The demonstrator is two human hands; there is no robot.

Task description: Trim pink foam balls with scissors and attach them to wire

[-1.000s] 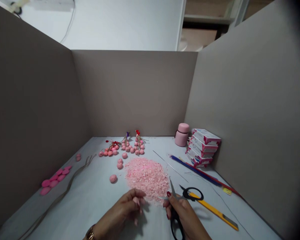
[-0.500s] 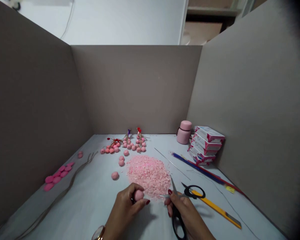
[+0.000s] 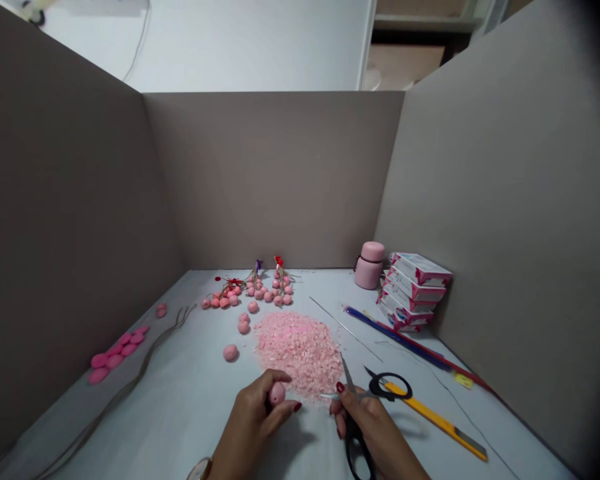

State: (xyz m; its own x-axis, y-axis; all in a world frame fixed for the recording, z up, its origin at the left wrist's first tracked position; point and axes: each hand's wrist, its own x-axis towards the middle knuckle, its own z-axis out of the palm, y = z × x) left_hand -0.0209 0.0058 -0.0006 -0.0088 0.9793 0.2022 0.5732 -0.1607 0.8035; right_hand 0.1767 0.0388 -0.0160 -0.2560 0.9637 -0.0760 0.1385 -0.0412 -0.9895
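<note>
My left hand (image 3: 254,420) pinches a small pink ball (image 3: 277,393) between thumb and fingers, just in front of a heap of pink shreds (image 3: 300,350). My right hand (image 3: 373,430) grips black-handled scissors (image 3: 354,427), blades pointing up toward the heap, and also pinches a thin wire or pin (image 3: 327,396) that points toward the ball. Both hands rest low on the pale table (image 3: 190,393).
Loose pink balls (image 3: 230,352) and bunches of pink balls on stems (image 3: 253,292) lie behind the heap. Flat pink discs (image 3: 115,357) and long stems (image 3: 130,380) lie left. Right: a pink jar (image 3: 369,265), stacked boxes (image 3: 414,290), pencils (image 3: 395,337), a yellow cutter (image 3: 430,417). Cardboard walls enclose three sides.
My left hand turned and brought the pink ball up into view between its fingertips. The right hand with the scissors barely shifted.
</note>
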